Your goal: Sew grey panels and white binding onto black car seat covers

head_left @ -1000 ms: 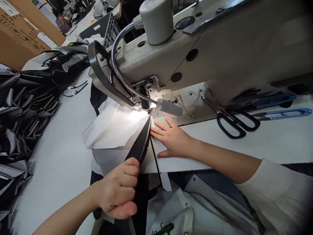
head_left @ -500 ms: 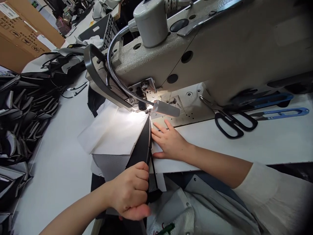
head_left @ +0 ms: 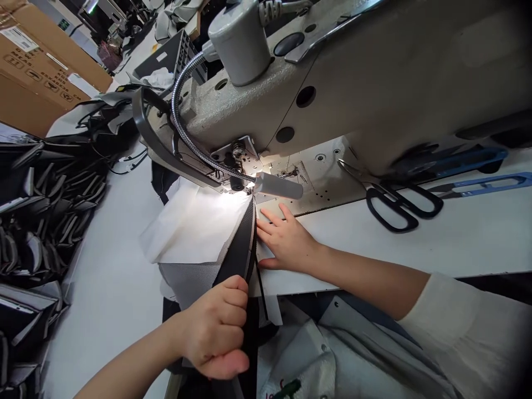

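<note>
A sewing machine stands across the table, its small lamp lighting the needle area. Under the presser foot runs a layered piece of fabric: white cloth on top, grey mesh below and a black strip along the right edge. My left hand is closed in a fist around the black fabric's near end, below the needle. My right hand lies flat with fingers spread, its fingertips beside the seam edge and on the machine bed's front edge. A narrow black tape hangs over the table edge between my hands.
Black-handled scissors and blue thread snips lie right of my right hand. Stacks of black and grey sewn pieces line the left side. A cardboard box and a grey crate stand at the back left.
The view has shifted slightly. My left hand, still gripping the fabric, sits a little lower and further left; the black strip is pulled slightly wider. My right hand has barely moved.
</note>
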Demonstrator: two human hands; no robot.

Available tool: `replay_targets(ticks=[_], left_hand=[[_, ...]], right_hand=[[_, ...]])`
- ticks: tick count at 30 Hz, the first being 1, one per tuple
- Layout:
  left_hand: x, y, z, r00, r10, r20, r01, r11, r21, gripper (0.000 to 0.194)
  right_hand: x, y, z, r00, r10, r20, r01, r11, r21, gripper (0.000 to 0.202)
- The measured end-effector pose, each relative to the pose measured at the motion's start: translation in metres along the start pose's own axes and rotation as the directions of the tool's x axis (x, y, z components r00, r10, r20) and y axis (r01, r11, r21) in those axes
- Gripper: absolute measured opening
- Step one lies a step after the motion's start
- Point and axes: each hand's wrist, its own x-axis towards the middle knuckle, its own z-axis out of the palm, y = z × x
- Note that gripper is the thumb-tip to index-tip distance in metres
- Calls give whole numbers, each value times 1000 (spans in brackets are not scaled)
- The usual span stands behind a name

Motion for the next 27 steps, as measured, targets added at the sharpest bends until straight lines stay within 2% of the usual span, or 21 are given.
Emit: replay_targets(ticks=[7,10,12,14,15,16,17,19,20,21,22,23,25,27], left_hand=[[2,-4,12,998,-15,66,15,1000,12,48],[6,-1,12,985,-54,162,43,997,69,48],[13,-1,6,966,-73,246,41,990,134,45],[23,-5,-6,949,-172,264,102,960,260,34],[28,-11,-14,931,-287,224,195,912,360,26],[33,-19,-21,887,-437,148,326,821,470,22],[36,-28,-28,802,-595,58,465,682,564,26],[40,-51,-38,550,-831,-78,662,377,647,43],[40,-63,-41,440,-893,-100,705,275,653,51],[40,-73,-42,364,-927,-93,730,222,646,57],[38,-81,-42,329,-942,-68,749,217,626,60],[36,-87,-42,330,-943,-42,764,240,598,62],[31,-93,-40,379,-925,-7,776,315,546,61],[29,-91,-40,414,-910,23,780,367,506,59]], right_hand=[[2,-7,2,999,40,-10,-40,999,28,69],[3,-9,2,998,63,-5,-63,997,35,65],[3,-11,3,997,74,-3,-74,996,41,64],[3,-12,5,997,76,-12,-76,996,52,60],[3,-13,5,997,73,-19,-72,996,58,58],[3,-12,5,997,69,-28,-67,996,62,57],[2,-11,4,997,65,-40,-62,996,62,56],[-1,-7,1,996,58,-73,-54,997,46,55],[-2,-4,-1,994,57,-94,-54,998,35,52],[-4,-2,-3,991,61,-121,-59,998,23,47],[-5,0,-5,987,58,-150,-57,998,13,41],[-6,1,-6,983,34,-179,-34,999,2,34],[-5,-2,-4,968,-79,-240,73,997,-35,19],[-2,-12,2,935,-213,-284,194,977,-93,18]])
